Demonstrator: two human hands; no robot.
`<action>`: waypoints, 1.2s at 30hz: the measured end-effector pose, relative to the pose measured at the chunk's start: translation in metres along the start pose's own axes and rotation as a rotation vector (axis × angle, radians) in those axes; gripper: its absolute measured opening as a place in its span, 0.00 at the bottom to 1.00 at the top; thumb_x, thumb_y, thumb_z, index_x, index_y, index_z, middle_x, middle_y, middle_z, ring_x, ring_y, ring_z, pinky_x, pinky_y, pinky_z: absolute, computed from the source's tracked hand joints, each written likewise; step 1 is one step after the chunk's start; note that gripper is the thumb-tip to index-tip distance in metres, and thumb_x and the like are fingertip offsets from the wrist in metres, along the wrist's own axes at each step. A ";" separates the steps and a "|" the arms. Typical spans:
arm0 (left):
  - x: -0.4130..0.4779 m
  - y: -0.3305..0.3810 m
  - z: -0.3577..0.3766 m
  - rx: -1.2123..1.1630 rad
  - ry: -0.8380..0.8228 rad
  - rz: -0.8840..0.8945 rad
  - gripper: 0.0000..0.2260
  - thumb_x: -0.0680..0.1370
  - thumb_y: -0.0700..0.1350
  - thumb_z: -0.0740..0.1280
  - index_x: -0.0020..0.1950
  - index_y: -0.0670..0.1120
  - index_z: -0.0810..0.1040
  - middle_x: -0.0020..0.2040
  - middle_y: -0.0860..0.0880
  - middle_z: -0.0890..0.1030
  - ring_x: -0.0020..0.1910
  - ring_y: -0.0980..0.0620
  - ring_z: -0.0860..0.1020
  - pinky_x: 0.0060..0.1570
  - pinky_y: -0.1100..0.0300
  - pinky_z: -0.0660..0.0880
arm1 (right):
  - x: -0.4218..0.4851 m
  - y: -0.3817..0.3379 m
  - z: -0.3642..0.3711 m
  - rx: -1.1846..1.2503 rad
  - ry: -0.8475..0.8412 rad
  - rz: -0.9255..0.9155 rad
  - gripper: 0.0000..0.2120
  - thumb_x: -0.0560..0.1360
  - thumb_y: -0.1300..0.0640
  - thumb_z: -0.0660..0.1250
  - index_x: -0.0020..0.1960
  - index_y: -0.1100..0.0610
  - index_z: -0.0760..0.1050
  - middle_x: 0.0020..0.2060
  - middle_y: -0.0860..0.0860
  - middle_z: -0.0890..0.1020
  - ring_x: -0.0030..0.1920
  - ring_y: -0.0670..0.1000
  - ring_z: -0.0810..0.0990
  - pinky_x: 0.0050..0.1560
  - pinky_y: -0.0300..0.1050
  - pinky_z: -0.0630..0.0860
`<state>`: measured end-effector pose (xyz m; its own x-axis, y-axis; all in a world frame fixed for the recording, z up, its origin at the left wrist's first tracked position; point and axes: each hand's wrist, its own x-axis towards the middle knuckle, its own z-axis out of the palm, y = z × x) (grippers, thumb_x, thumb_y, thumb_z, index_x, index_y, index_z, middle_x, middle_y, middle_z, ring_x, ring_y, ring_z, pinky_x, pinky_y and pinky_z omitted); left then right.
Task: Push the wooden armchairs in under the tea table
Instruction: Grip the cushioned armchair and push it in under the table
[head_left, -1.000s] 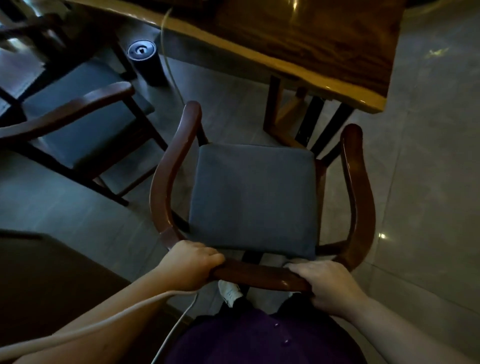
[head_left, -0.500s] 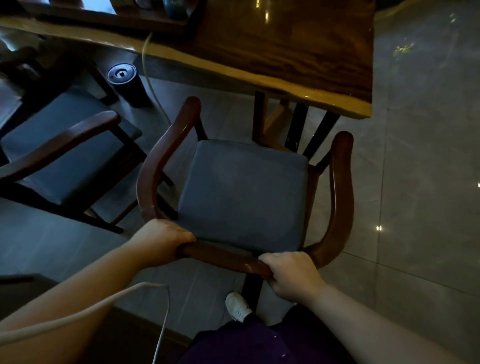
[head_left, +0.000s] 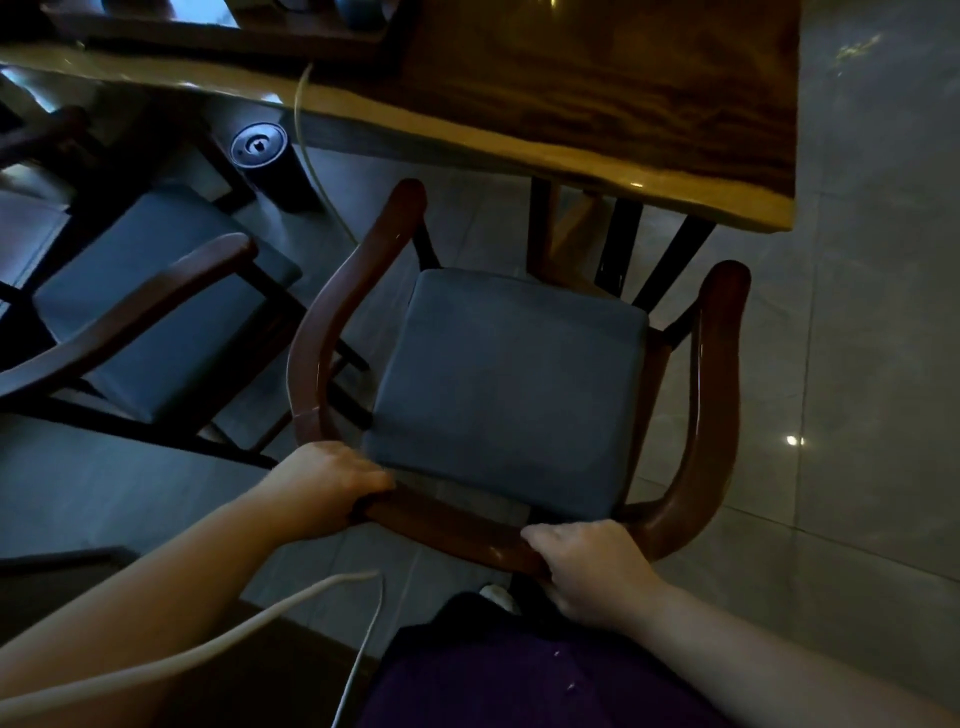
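A wooden armchair (head_left: 719, 395) with a curved back rail and a grey-blue seat cushion (head_left: 509, 384) stands in front of me, its front at the near edge of the tea table (head_left: 597, 88). My left hand (head_left: 324, 486) grips the left part of the back rail. On the right part of that rail my right hand (head_left: 589, 564) is closed. The chair's tips of the arms sit just short of the table edge. A second armchair (head_left: 150, 301) with the same cushion stands to the left, angled away.
A dark cylinder (head_left: 262, 156) stands on the tiled floor under the table, with a pale cable (head_left: 311, 171) running down beside it. A white cord (head_left: 234, 631) crosses my left forearm. Dark table legs (head_left: 618, 244) stand behind the chair. Open tiles lie to the right.
The chair has slid forward toward the table with both hands still on its back rail; its front is now at the table legs.
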<state>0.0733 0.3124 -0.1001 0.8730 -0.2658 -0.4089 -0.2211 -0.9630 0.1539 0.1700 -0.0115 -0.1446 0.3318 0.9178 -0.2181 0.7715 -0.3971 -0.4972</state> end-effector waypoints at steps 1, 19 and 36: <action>-0.002 0.002 0.001 0.006 0.024 0.011 0.17 0.68 0.49 0.75 0.55 0.56 0.79 0.50 0.56 0.82 0.52 0.53 0.79 0.53 0.53 0.77 | -0.001 -0.001 0.002 0.001 -0.020 -0.005 0.17 0.72 0.48 0.57 0.54 0.54 0.76 0.44 0.50 0.84 0.41 0.53 0.83 0.37 0.52 0.80; 0.018 -0.035 0.012 -0.049 0.091 0.450 0.07 0.71 0.49 0.65 0.47 0.50 0.77 0.37 0.53 0.80 0.32 0.50 0.77 0.28 0.57 0.74 | -0.004 -0.030 -0.003 0.062 0.063 0.285 0.15 0.72 0.53 0.69 0.59 0.46 0.77 0.51 0.42 0.84 0.52 0.43 0.81 0.51 0.47 0.79; 0.040 -0.131 -0.032 0.008 0.059 0.242 0.12 0.67 0.52 0.71 0.50 0.56 0.81 0.42 0.57 0.83 0.41 0.55 0.81 0.40 0.59 0.79 | 0.065 -0.032 -0.015 0.136 0.149 0.295 0.27 0.72 0.48 0.73 0.69 0.50 0.71 0.64 0.46 0.78 0.64 0.46 0.74 0.64 0.41 0.69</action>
<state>0.1516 0.4296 -0.1077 0.8182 -0.4858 -0.3076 -0.4299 -0.8721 0.2337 0.1752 0.0608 -0.1305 0.6127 0.7501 -0.2491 0.5545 -0.6325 -0.5407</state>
